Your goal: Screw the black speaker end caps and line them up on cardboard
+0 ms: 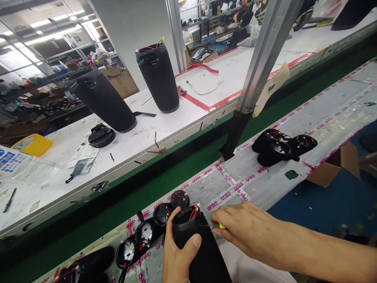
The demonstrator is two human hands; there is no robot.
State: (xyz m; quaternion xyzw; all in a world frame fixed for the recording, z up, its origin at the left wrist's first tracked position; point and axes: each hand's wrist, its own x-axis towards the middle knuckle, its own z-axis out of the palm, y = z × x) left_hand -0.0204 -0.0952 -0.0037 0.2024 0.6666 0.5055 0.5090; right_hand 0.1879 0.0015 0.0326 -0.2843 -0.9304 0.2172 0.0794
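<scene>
A tall black speaker shell is standing at the near edge of the bench, its open top showing red and yellow wires. The left hand is gripping the shell's side, fingers wrapped around it. The right hand is pinching a thin yellow-tipped tool, poking it towards the rim. The wiring looks unfinished, so this unit seems mid-assembly. To the left, a row of round black parts is waiting; farther right lies another cluster. Two upright shells are standing on the far table.
</scene>
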